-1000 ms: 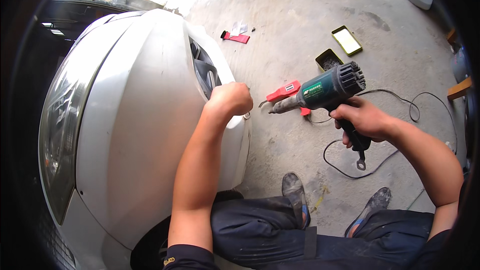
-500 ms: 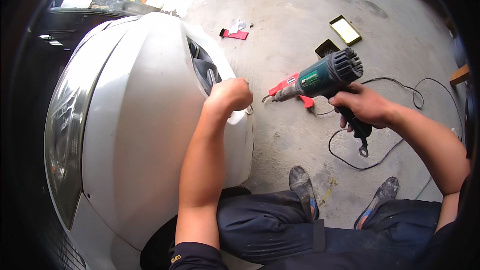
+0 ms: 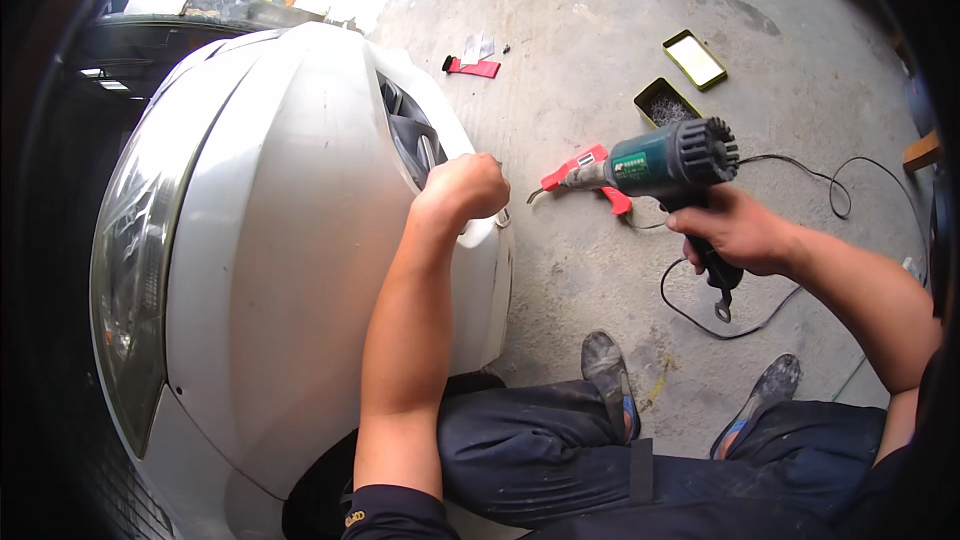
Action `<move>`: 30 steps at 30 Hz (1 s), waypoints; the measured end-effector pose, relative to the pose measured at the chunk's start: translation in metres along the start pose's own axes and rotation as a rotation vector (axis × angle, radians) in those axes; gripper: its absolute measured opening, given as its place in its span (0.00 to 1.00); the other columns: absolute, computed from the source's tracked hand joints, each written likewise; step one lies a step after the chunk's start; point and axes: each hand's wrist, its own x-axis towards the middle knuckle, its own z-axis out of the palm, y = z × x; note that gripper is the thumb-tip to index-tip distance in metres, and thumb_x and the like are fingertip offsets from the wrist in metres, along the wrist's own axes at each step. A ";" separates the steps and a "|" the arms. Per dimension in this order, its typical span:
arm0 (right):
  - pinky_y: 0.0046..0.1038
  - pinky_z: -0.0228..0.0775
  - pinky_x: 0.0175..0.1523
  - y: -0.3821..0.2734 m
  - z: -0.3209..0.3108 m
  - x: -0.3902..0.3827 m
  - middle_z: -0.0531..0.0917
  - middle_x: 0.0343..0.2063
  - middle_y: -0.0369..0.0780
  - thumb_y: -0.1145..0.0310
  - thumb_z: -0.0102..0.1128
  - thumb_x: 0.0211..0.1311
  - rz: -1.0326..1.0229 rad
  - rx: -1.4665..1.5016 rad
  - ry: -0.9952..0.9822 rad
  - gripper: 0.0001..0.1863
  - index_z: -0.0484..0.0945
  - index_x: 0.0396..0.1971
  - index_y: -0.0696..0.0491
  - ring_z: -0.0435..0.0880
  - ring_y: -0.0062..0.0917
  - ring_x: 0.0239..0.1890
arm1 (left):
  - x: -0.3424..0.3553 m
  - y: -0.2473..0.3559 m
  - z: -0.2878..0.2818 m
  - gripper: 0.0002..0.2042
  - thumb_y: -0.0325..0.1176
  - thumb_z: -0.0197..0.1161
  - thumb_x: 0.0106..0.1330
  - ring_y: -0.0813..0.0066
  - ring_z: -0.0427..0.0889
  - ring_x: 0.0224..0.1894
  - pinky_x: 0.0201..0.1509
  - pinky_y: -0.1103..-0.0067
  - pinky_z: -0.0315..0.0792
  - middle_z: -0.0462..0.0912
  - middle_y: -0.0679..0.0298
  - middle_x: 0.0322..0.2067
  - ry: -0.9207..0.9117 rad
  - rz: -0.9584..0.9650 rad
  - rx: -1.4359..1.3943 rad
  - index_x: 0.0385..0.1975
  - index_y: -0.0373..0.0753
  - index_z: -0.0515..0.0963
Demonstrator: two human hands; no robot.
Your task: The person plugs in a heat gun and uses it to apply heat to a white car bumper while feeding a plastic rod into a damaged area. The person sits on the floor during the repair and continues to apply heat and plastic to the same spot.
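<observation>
My right hand (image 3: pixel 735 230) is closed round the handle of a dark green and black heat gun (image 3: pixel 655 160), held above the floor with its metal nozzle pointing left. My left hand (image 3: pixel 466 188) is a closed fist at the open edge of a white car bumper (image 3: pixel 300 190). A grey, rod-like piece (image 3: pixel 427 152) shows just above that fist; what the fingers grip is hidden. Grey and black parts show inside the bumper opening (image 3: pixel 408 130). Beyond the nozzle lies a red gun-shaped tool (image 3: pixel 580 168) with a thin bent metal tip, partly covered by the heat gun.
An open box (image 3: pixel 665 103) of small metal bits and its lid (image 3: pixel 694 60) lie on the concrete floor (image 3: pixel 570 280). A red strip (image 3: pixel 473 67) with small bags is farther left. A black cable (image 3: pixel 845 195) loops at right. A headlight (image 3: pixel 140 290) is at left.
The heat gun has dropped slightly, its nozzle drawn back a little from the car, showing more of the red tool and the box of metal bits. My left hand has stayed nearly still.
</observation>
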 end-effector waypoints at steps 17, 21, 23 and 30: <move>0.26 0.71 0.31 0.015 -0.002 -0.005 0.76 0.24 0.35 0.69 0.60 0.63 0.040 -0.001 -0.092 0.08 0.73 0.35 0.56 0.77 0.20 0.24 | 0.003 0.010 -0.005 0.17 0.40 0.50 0.64 0.52 0.80 0.46 0.52 0.65 0.72 0.82 0.48 0.40 -0.019 0.024 0.003 0.36 0.32 0.80; 0.27 0.73 0.28 0.012 0.001 -0.008 0.76 0.23 0.37 0.72 0.57 0.61 0.090 0.033 -0.106 0.07 0.72 0.36 0.58 0.79 0.23 0.23 | 0.007 0.006 -0.001 0.17 0.39 0.50 0.64 0.51 0.80 0.46 0.52 0.64 0.72 0.82 0.48 0.40 0.000 0.043 0.030 0.36 0.32 0.80; 0.28 0.73 0.28 0.013 0.002 -0.011 0.76 0.23 0.39 0.73 0.56 0.61 0.047 -0.007 -0.130 0.07 0.72 0.36 0.59 0.80 0.24 0.22 | 0.012 0.004 0.003 0.16 0.39 0.50 0.64 0.51 0.80 0.46 0.52 0.64 0.72 0.82 0.48 0.40 0.008 0.056 0.031 0.35 0.32 0.80; 0.29 0.74 0.28 0.015 0.009 -0.014 0.76 0.20 0.39 0.71 0.55 0.61 -0.003 0.028 -0.226 0.08 0.72 0.37 0.59 0.80 0.25 0.22 | 0.040 -0.009 0.026 0.12 0.32 0.52 0.62 0.55 0.82 0.40 0.46 0.67 0.76 0.83 0.52 0.34 0.014 0.269 0.261 0.30 0.35 0.82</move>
